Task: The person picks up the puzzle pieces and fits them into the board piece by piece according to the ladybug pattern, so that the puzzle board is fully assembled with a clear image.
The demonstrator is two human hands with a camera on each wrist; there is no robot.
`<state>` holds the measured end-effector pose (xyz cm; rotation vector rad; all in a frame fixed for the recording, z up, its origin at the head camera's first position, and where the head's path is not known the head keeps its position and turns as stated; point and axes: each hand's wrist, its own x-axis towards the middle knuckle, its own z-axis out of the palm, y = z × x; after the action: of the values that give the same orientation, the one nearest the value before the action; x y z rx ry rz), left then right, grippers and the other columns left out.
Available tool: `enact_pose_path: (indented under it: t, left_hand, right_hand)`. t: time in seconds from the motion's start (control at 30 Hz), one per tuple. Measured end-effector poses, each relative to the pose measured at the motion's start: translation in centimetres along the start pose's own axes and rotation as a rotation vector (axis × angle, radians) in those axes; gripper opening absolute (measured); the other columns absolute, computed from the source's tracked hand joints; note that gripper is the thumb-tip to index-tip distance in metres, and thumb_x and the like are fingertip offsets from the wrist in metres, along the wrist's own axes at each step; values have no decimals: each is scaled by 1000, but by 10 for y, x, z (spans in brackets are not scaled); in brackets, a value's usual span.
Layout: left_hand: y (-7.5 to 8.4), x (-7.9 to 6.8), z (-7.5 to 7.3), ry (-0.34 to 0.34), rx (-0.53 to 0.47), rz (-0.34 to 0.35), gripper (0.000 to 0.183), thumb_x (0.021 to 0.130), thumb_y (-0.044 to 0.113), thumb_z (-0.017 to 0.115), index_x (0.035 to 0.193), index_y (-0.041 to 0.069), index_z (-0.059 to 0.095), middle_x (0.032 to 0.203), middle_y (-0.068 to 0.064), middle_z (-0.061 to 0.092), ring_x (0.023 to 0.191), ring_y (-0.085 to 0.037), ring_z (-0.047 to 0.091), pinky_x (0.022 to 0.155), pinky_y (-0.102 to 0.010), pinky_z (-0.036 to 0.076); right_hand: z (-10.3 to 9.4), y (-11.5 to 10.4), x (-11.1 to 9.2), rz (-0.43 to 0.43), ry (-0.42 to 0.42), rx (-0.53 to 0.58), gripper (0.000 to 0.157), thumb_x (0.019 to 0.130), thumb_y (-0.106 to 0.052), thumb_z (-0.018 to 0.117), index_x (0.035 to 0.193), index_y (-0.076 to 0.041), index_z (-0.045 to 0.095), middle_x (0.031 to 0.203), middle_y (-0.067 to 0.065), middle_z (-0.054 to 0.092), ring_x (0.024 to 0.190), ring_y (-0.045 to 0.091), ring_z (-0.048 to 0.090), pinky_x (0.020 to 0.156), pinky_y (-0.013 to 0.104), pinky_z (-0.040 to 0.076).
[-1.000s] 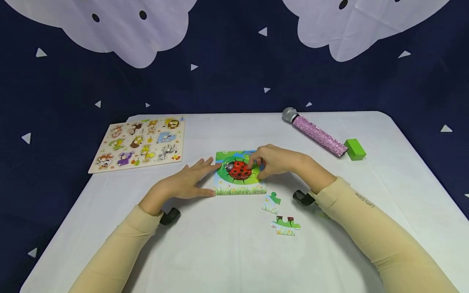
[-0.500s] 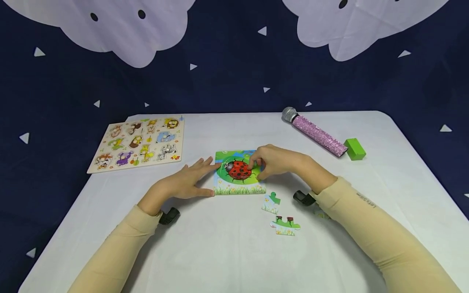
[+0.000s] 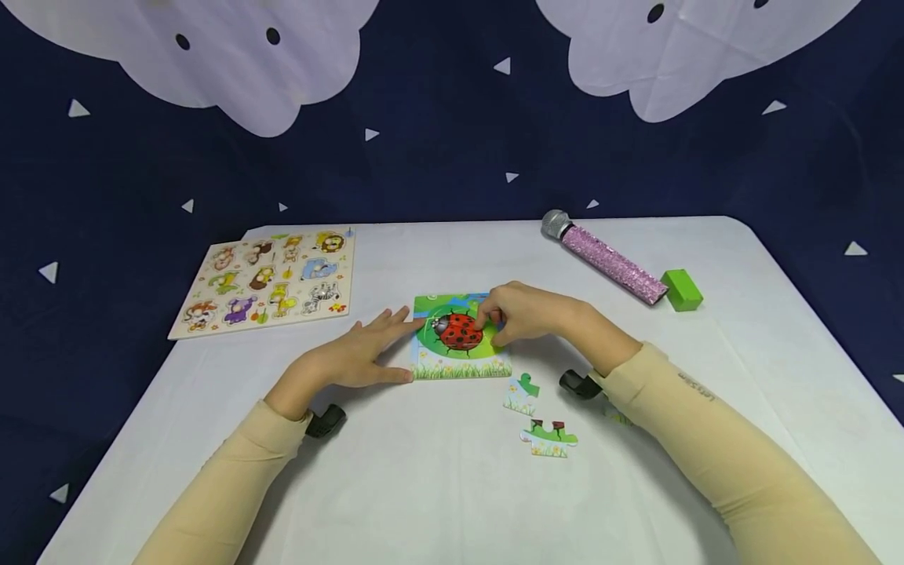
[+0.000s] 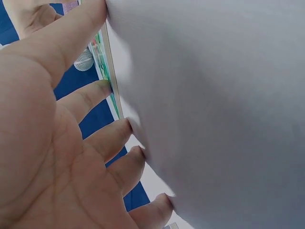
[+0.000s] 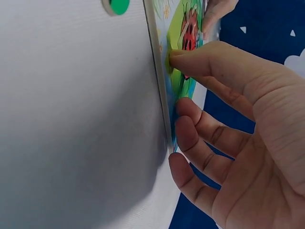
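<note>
Head view: a square puzzle (image 3: 457, 345), red ladybird printed on green, is seen on the white table (image 3: 395, 486). Its left edge is touched by the spread left hand (image 3: 353, 355), its right part by the bent-fingered right hand (image 3: 531, 309); whether anything is pinched cannot be told. Near its near right corner, two flower-printed green-and-white jigsaw pieces (image 3: 521, 397) are seen.

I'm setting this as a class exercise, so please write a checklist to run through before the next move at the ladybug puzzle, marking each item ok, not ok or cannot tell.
1. Ladybug puzzle lies flat on the table: ok.
2. Left hand touches the puzzle's left edge: ok.
3. Right hand has a piece pinched: cannot tell.
4. Smaller loose piece and larger loose piece fully in view: ok.
5. Green item by the right sleeve fully in view: not ok, partly covered.
6. Microphone and green block clear of both hands: ok.
</note>
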<state>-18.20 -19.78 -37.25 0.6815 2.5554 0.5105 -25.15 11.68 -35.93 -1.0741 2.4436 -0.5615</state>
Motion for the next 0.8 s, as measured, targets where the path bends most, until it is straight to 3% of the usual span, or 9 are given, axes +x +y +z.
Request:
enact_pose_path:
  t: [0.37, 0.57, 0.8]
  left_hand:
    - [1, 0, -1, -3, 4, -1, 89, 102, 49, 72, 173, 25, 24, 182, -15, 6, 169, -43, 3, 126, -82, 5]
    - [1, 0, 0, -4, 1, -1, 89, 102, 49, 71, 173, 25, 23, 182, -14, 6, 169, -43, 3, 127, -81, 5]
    - [2, -1, -1, -7, -2, -10, 89, 102, 48, 71, 173, 24, 23, 182, -14, 6, 168, -44, 2, 128, -79, 4]
  right_hand:
    - [0, -1, -7, -25, 3, -52, 32, 92, -13, 83, 124, -11, 80, 97, 4, 68, 89, 16, 56, 84, 34, 50]
    - [-3, -8, -23, -9, -3, -57, 41, 95, -23, 82, 133, -12, 75, 102, 5, 69, 91, 18, 57, 86, 37, 49]
    - [5, -9, -50, 34, 9, -23, 41, 95, -31, 84, 133, -20, 73, 104, 0, 71, 92, 16, 60, 85, 35, 52]
